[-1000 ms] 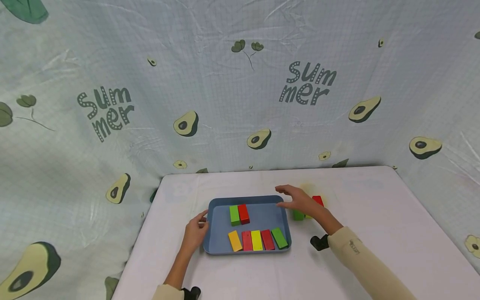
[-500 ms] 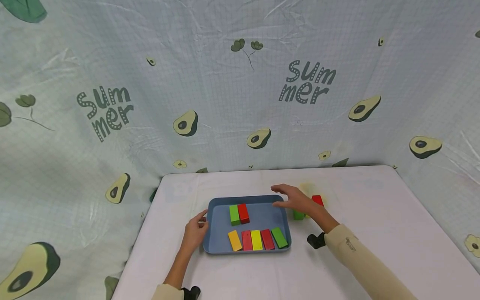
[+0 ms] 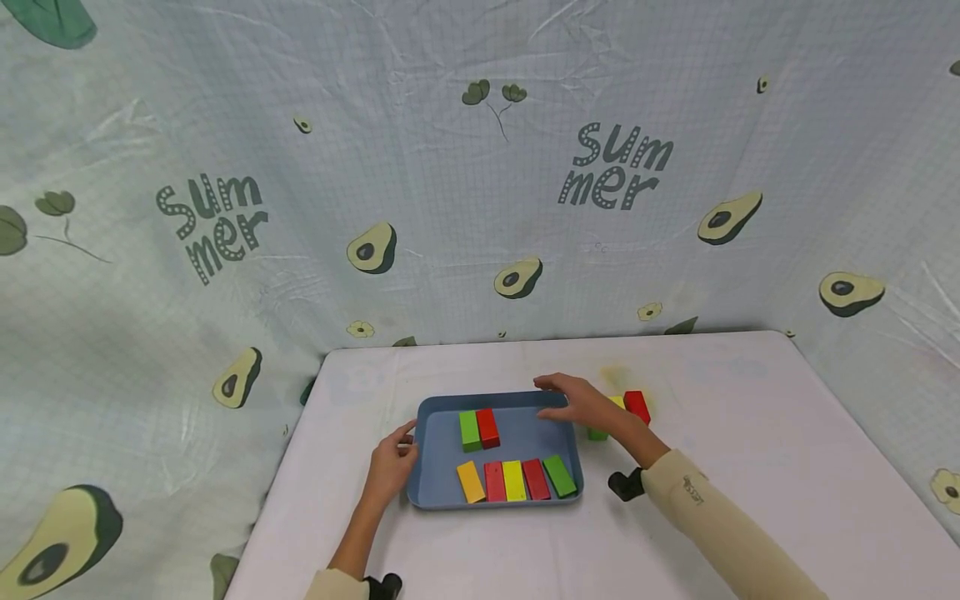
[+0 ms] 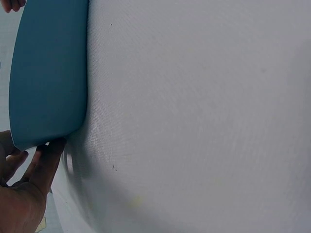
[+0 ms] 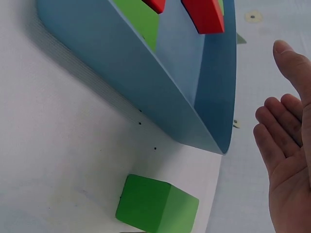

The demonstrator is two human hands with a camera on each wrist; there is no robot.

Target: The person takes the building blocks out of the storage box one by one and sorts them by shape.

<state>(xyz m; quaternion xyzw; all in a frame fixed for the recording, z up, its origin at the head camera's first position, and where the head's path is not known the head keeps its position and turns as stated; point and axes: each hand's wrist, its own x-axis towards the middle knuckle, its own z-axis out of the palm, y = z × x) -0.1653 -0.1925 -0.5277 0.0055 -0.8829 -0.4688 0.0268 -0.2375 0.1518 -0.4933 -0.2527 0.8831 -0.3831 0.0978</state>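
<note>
A blue-grey tray [image 3: 442, 492] holds a row of colored blocks along its near side, orange [image 3: 470, 482], red, yellow, red and green [image 3: 558, 476]. A green block [image 3: 469, 431] and a red block [image 3: 487, 427] stand side by side in its far half. My left hand [image 3: 390, 462] rests its fingertips against the tray's left side; in the left wrist view its fingers [image 4: 46, 162] meet the outer wall. Fingers spread from the thumb, my right hand [image 3: 577, 402] hovers over the tray's far right corner with nothing in it.
Right of the tray, partly behind my right arm, stand a green block [image 3: 597, 434], a yellow block [image 3: 617, 402] and a red block [image 3: 637, 406]. The white-covered table [image 3: 720, 417] meets an avocado-print sheet [image 3: 450, 183] at the back and sides.
My right hand has drifted left, farther over the tray, uncovering more of the yellow and red blocks at the right. The left hand, tray and blocks have not moved.
</note>
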